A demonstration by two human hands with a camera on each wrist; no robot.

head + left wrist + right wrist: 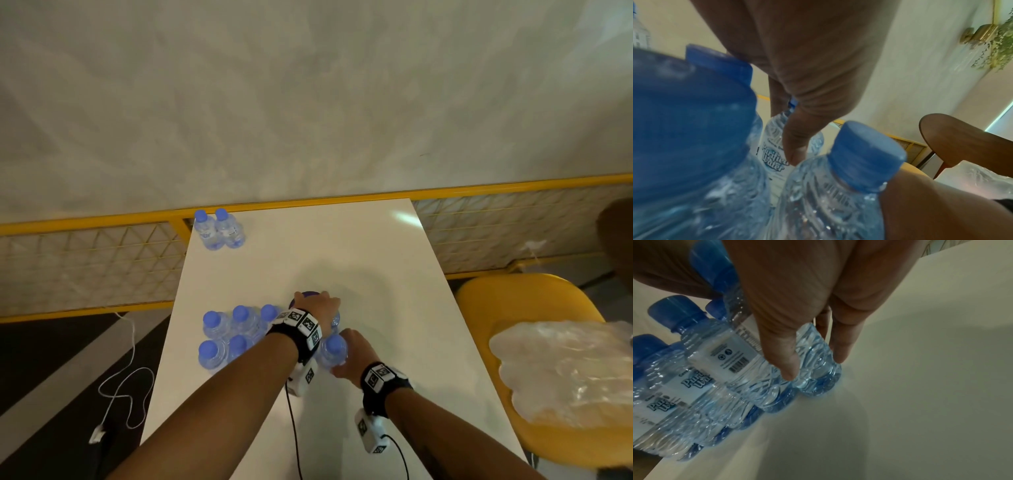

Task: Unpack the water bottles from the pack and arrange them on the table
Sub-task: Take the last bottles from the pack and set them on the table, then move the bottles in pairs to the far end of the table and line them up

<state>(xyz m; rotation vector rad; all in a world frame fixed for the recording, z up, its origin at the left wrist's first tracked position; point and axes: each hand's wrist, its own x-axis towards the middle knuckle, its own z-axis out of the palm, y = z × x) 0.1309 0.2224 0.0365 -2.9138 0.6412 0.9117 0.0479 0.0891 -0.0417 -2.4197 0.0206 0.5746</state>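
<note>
Small clear water bottles with blue caps stand on the white table (359,253). Two bottles (219,229) stand side by side at the far left corner. Several more form a cluster (229,335) near me on the left. My left hand (317,304) reaches down over the cluster's far right end and curls its thumb and fingers round a labelled bottle (774,146). Just nearer, my right hand (346,346) grips another bottle (334,349) by its body, thumb (783,353) on one side and fingers (840,345) on the other. Both gripped bottles stand upright on the table.
Crumpled clear plastic wrap (565,370) lies on a yellow chair (507,294) to the right of the table. A yellow railing (102,222) runs behind the table. A white cable (126,387) lies on the dark floor at the left.
</note>
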